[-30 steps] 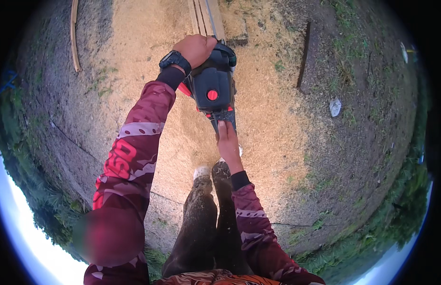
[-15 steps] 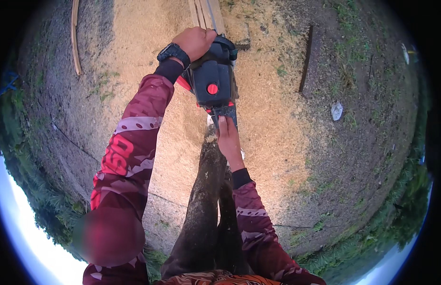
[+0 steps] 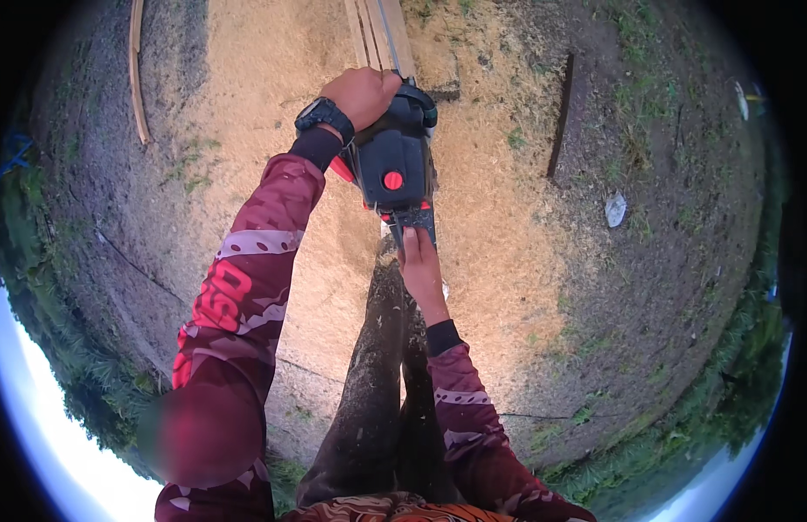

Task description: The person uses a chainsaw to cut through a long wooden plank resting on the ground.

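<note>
A black and red chainsaw (image 3: 388, 155) is held in front of my legs, its bar (image 3: 387, 33) pointing away from me. My left hand (image 3: 362, 94), with a dark watch at the wrist, is closed round the front handle. Behind the motor housing, my right hand (image 3: 420, 270) grips the rear handle; some of its fingers are hidden under it. The bar lies along a pale wooden plank (image 3: 401, 39) with long slits running down its length. Where the bar's tip is cannot be seen.
Sawdust (image 3: 499, 261) covers the ground around my legs (image 3: 369, 374). A thin wooden strip (image 3: 137, 83) lies at the far left, a dark board (image 3: 561, 113) at the right. A whitish lump (image 3: 616, 209) rests beyond that board. Plants line both sides.
The chainsaw has shifted slightly toward me, both hands moving back with it. My grips look the same.
</note>
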{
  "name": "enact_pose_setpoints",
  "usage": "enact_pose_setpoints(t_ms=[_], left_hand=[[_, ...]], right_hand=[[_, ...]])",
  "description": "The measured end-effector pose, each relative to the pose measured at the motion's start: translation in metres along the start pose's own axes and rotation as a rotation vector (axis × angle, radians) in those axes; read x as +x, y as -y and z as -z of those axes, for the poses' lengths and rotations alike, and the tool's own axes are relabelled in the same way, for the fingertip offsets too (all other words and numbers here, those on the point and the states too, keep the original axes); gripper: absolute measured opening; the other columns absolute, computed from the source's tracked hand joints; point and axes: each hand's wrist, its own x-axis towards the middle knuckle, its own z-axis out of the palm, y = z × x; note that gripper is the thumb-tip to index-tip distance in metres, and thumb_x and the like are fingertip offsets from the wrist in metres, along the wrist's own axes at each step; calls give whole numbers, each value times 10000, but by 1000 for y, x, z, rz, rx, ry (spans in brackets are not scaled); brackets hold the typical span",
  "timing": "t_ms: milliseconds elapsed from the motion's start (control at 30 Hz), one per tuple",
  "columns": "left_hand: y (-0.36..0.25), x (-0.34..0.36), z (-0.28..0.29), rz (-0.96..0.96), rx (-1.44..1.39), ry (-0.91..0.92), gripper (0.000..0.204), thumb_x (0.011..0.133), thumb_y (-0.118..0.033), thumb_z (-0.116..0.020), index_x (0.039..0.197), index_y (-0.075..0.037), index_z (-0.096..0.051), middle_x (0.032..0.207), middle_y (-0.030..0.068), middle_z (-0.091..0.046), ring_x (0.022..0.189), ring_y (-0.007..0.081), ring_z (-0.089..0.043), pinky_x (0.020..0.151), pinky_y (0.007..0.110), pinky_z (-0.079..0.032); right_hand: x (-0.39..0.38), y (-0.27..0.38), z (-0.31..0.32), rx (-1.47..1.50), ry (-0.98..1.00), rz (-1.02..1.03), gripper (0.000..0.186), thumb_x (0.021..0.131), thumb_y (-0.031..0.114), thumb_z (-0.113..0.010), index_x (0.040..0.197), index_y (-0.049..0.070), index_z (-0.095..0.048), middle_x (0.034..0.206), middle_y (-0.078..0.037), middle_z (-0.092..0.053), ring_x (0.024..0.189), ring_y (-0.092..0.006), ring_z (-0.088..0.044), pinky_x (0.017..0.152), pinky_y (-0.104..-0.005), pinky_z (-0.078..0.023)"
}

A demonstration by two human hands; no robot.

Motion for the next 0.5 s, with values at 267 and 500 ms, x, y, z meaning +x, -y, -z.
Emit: enact_pose_setpoints(t_ms=[267,500], left_hand=[[11,26,21,6,-6,-19,337,989,-318,-401,965,-96,-654,941,227,-699,870,466,-664,765,563,-531],[9,27,18,35,-74,-81,474,985,-378,-412,876,16,-652,829,279,-661,808,487,-639,755,533,-512]], right_hand=[[24,20,-12,20,-32,86,413,1071,435,-455,1153,49,-580,818,-51,-576,686,-164,-543,636,-319,-456],[34,23,-15,32,-19,47,380,1076,405,-474,1179,58,-586,896,11,-562,716,-65,-486,614,-246,-444]])
